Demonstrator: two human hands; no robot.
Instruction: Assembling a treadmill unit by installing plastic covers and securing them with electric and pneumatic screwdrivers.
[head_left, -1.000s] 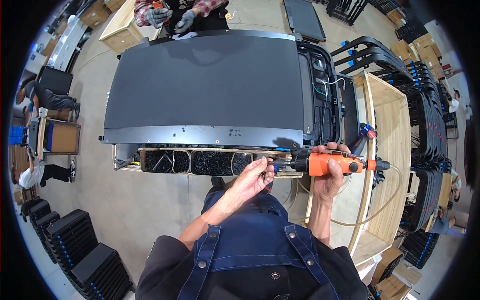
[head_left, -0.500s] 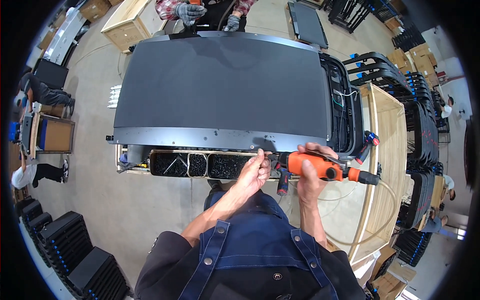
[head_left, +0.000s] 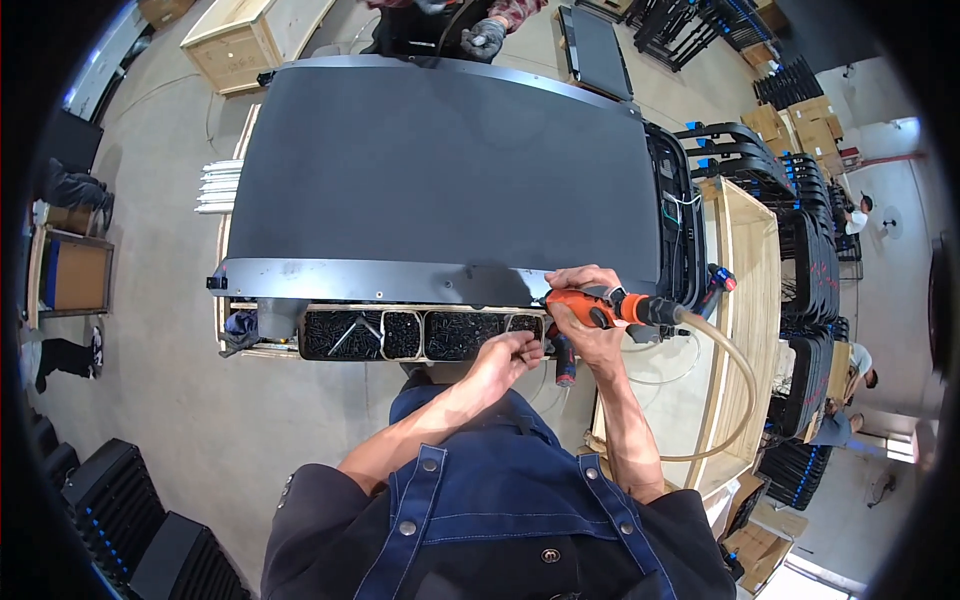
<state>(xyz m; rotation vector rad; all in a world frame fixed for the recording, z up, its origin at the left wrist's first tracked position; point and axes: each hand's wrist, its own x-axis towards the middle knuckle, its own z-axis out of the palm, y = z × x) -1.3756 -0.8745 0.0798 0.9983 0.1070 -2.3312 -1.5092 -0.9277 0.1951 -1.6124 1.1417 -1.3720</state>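
Observation:
My right hand [head_left: 597,345] is wrapped around an orange air-powered screwdriver [head_left: 583,306], with a hose trailing from its rear end. The tool's front end is at the silver side rail [head_left: 400,278] of a treadmill-like deck with a dark belt [head_left: 450,170]; the exact contact point is hidden. My left hand [head_left: 503,366] hovers beside the near edge of the screw bins [head_left: 465,333], its fingers loosely bent and apart, and nothing visible in them. Dark screws fill the bins, and an L-shaped metal key [head_left: 355,330] lies on those in the left bin.
A cordless driver [head_left: 564,362] hangs beside the bins; another [head_left: 718,285] rests right of the deck. The clear hose [head_left: 745,400] loops past a wooden crate [head_left: 740,330]. Across the deck is a co-worker's gloved hand [head_left: 484,38]. Black frames [head_left: 810,260] stand stacked at right.
My left hand has left the screwdriver's tip and moved down toward the bins. My right hand has brought the screwdriver up and left to the rail. The co-worker's gloved hands have shifted.

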